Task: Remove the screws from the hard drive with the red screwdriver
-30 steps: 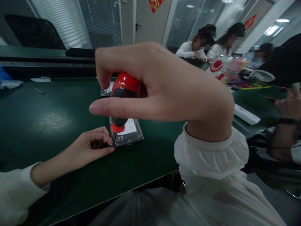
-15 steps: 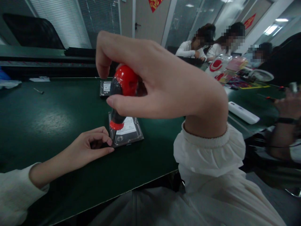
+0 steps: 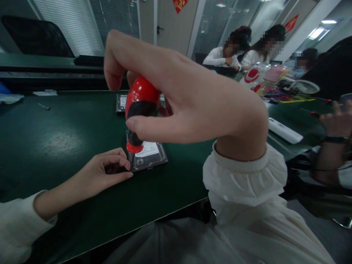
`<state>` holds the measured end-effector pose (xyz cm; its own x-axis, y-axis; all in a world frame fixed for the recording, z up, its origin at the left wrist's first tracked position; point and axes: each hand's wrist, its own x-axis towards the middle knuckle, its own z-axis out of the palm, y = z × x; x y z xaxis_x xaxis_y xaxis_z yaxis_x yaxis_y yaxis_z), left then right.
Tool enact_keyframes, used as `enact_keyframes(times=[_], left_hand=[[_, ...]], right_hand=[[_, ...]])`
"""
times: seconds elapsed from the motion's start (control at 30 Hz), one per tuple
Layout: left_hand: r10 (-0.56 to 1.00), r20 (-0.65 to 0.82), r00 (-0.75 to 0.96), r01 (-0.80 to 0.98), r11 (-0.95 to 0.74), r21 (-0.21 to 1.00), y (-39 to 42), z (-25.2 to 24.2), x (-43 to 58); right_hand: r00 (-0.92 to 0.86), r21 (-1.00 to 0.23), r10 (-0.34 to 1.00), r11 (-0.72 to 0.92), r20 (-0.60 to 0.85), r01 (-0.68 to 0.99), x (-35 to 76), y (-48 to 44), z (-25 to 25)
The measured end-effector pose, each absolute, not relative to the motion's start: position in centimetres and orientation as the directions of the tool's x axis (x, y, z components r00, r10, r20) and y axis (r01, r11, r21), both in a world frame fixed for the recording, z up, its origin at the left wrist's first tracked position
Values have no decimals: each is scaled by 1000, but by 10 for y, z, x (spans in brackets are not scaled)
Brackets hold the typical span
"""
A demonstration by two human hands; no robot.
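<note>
My right hand (image 3: 176, 95) is wrapped round the handle of a red and black screwdriver (image 3: 140, 106). The screwdriver leans slightly, its shaft pointing down to the near left corner of a hard drive (image 3: 150, 161). That drive lies flat with its white label facing up, partly covered by the screwdriver and my thumb. My left hand (image 3: 107, 170) rests on the table, closed, with thumb and fingertips gripping the same corner beside the screwdriver tip. Exactly where the tip touches is hard to make out.
A second hard drive (image 3: 120, 103) lies farther back on the green table (image 3: 68, 121). A small metal piece (image 3: 44, 106) and some paper (image 3: 45, 93) are at the left. To the right are a white bar-shaped object (image 3: 285, 131) and another person's hand (image 3: 337, 119). More people sit at the back.
The screwdriver handle has turned in my right hand, and its black band faces differently. My right index finger has shifted slightly up and left. My left hand and the hard drive stay put.
</note>
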<state>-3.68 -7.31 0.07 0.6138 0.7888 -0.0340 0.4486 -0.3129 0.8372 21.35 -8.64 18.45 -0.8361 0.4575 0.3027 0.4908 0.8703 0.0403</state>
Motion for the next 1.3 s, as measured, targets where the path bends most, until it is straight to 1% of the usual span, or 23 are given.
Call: enact_keyframes(times=[0.2,0.4,0.6,0.77,0.87,0.97,1.07,1.3], left_hand=[[793,10,609,420,-334,844,-76,6,-34],[798,-37,602,459,-307,834,-75,3,-35],[795,-2,607,420,-319,850,-75,5,-33],[787,-18,617,420,-310,853,-74,3,-35],[784,-4,620,409,-319,855,-73,1,-36],[785,25,619,393,-336,856,-73,1,-37],[791,22,612,388,-325,862,-75,3,-35],[789,-2,615,368,-285,885,-75,5,-33]], right_hand=[[-800,67,531,820,281,568,214,-89,186],[-829,42,487,855,276,516,216,-88,187],[-787,43,537,818,303,574,213,-90,187],[-809,44,509,838,295,544,216,-90,187],[-818,27,496,851,292,525,216,-88,186],[-794,36,536,822,287,568,215,-86,185],[-767,47,569,793,296,607,215,-85,185],[-802,33,522,832,291,554,218,-89,189]])
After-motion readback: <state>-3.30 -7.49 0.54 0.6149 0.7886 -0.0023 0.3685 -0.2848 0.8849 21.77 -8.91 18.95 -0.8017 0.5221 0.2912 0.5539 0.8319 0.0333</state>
